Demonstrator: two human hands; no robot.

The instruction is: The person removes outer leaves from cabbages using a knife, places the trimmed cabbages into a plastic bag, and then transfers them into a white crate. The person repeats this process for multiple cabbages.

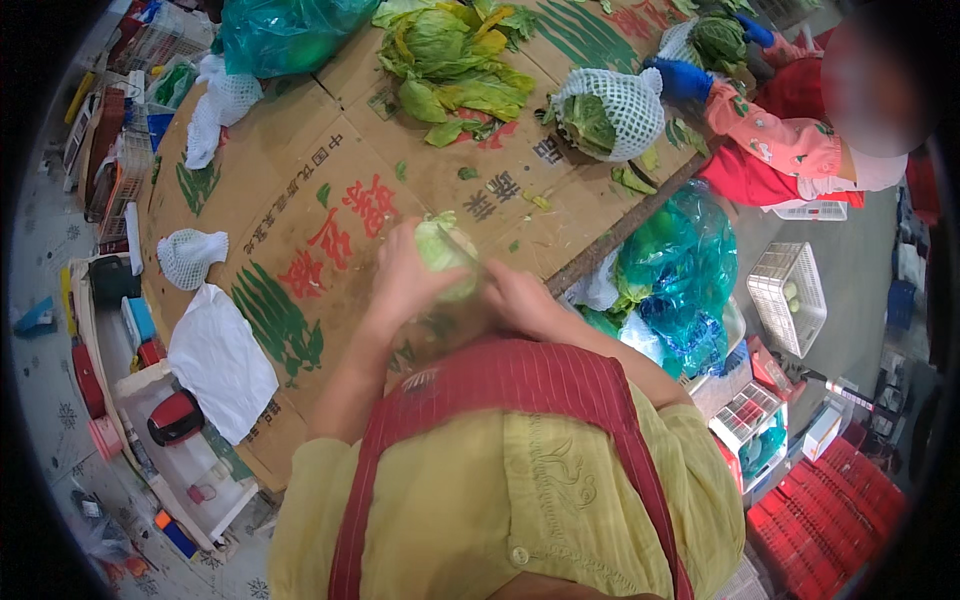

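A pale green head of cabbage or lettuce (pixel 444 251) is in my left hand (pixel 403 281), whose fingers wrap its left and lower sides. Close to my body, my right hand (pixel 521 296) is closed on a knife (pixel 459 246), its thin blade lying against the top right of the head. Motion blurs both hands, and the knife's handle is hidden in my fingers. Cardboard (pixel 300 217) with red and green print lies beneath. Beyond my hands sits a pile of loose green and yellowing leaves (pixel 465 71).
A co-worker's blue-gloved hand (pixel 679 79) touches a net-wrapped cabbage (pixel 611 116) at upper right. White foam nets (pixel 191 255) and a white sheet (pixel 225 364) lie at left. Green plastic bags (pixel 679 262) stand beyond the table's right edge, with a white crate (pixel 787 300) on the floor.
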